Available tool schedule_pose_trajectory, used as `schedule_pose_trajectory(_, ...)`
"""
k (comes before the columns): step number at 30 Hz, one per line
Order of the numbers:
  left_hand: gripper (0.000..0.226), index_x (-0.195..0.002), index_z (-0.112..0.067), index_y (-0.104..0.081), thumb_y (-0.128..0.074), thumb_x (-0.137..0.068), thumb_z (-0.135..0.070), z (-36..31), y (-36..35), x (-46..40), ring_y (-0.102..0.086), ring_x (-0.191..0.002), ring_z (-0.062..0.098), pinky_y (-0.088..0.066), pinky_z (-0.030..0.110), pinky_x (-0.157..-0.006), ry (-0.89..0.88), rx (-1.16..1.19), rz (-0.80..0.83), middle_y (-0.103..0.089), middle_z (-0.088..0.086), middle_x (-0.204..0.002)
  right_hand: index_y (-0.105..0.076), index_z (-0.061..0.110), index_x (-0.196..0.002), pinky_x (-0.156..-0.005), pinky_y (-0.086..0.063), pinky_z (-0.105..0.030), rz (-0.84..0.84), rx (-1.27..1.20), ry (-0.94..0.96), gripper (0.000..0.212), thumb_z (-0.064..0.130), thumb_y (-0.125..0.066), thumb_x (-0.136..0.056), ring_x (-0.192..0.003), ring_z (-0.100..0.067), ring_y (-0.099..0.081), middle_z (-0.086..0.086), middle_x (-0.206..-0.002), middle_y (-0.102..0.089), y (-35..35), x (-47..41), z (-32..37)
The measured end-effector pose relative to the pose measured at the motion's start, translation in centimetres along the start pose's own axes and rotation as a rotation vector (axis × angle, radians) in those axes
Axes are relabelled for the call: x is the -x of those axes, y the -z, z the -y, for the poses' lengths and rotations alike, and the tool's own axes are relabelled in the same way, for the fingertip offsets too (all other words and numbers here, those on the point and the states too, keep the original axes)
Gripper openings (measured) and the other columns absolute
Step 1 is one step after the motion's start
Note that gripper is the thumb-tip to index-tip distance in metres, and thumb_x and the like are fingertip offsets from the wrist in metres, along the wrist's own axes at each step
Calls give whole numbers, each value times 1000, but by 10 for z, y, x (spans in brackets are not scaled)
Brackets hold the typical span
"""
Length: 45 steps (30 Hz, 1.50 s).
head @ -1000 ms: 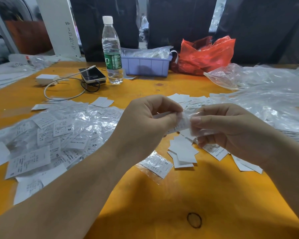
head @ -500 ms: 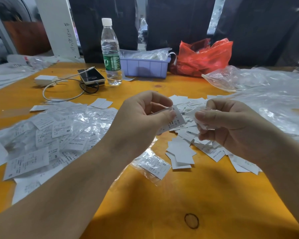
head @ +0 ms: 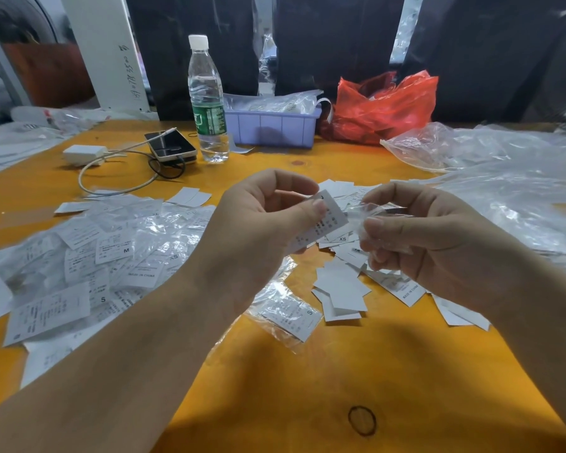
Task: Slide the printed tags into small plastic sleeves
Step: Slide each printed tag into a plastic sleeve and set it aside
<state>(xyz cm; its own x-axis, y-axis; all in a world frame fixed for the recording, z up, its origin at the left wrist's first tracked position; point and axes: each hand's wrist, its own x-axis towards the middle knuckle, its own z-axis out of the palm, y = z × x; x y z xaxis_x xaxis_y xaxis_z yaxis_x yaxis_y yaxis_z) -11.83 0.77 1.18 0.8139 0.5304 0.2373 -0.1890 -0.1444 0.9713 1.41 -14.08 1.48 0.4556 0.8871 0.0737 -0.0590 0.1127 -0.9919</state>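
The orange table (head: 307,371) fills most of the view. Across its right side spreads a wide heap of clear plastic sheeting (head: 510,197), and on the left lies a broad pile of sleeved tags (head: 89,256) with size letters showing. At the far edge sits a crumpled red bag (head: 386,106), touching a lilac bin (head: 272,127) that holds more clear plastic. Just beside the bin on the left a water bottle (head: 207,99) stands upright, and near it a phone (head: 170,145) lies with a white cable running to a charger (head: 84,154).

Above the table's middle, the left hand (head: 258,223) pinches a printed tag (head: 327,220) between thumb and curled fingers, tilted toward the other hand. The right hand (head: 432,237) grips a small plastic sleeve (head: 376,214) with thumb and fingertips; the sleeve's near edge seems to sit just beside the tag, though the clear film makes it hard to tell whether they touch.

Under the hands lies a loose stack of bare tags (head: 340,289), and near it on the left one finished tag in its sleeve (head: 288,315).
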Motion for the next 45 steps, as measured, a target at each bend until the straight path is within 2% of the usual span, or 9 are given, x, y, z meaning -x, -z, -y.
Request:
schedule_pose_trajectory(6,11,-87,-24,-67,-71,-84,-13,-1,-1,1,-67,-67,3,-52,19,-55,11,18,16,-74,-4,-77,-63,10,-101,-54,-52,-28,14,1,-6,37,8,-69,-65,-60,-20,-58,-12,-69,-67,-1,1,1)
schedule_pose_trajectory(14,12,-87,-24,-67,-72,-84,-14,0,-1,1,-67,-68,5,-53,20,-56,14,28,5,-74,-3,-78,-65,11,-98,-57,-53,-27,35,37,10,32,5,-67,-67,-62,-22,-57,-14,-72,-68,-2,1,-1)
schedule_pose_trajectory(18,11,-88,-23,-67,-72,-83,-13,1,-2,1,-67,-67,6,-52,20,-54,21,42,-3,-74,-2,-79,-71,16,-93,-59,-54,-27,48,90,39,34,13,-76,-60,-71,-35,-51,-14,-73,-69,-4,1,0)
schedule_pose_trajectory(21,11,-89,-22,-68,-72,-83,-14,1,-3,2,-68,-66,7,-52,21,-54,46,58,-4,-74,-3,-78,-73,20,-90,-60,-54,-27,52,143,80,31,18,-77,-59,-75,-37,-54,-13,-75,-70,-5,2,0)
schedule_pose_trajectory(29,13,-92,-16,-67,-71,-82,-10,-1,-3,0,-64,-52,11,-54,22,-50,113,176,-9,-73,1,-72,-69,15,-94,-60,-53,-27,7,207,153,36,22,-77,-60,-70,-30,-58,-10,-72,-70,-5,3,-1)
schedule_pose_trajectory(35,17,-91,-16,-67,-73,-76,-12,0,-2,-1,-61,-50,12,-52,22,-47,176,247,19,-72,3,-69,-65,12,-98,-62,-53,-26,-51,279,174,41,25,-74,-60,-70,-26,-63,-8,-72,-71,-6,4,0)
schedule_pose_trajectory(38,21,-91,-17,-67,-74,-71,-16,0,-3,-1,-63,-51,12,-52,21,-48,162,219,30,-73,3,-71,-64,10,-98,-61,-53,-24,-57,293,189,38,20,-73,-63,-67,-20,-64,-7,-72,-71,-6,4,1)
schedule_pose_trajectory(45,13,-95,-19,-66,-73,-84,-14,4,-3,1,-67,-58,13,-54,23,-54,64,58,30,-75,3,-79,-63,4,-98,-57,-52,-22,-59,318,221,33,10,-69,-66,-59,-13,-62,-9,-69,-70,-10,5,1)
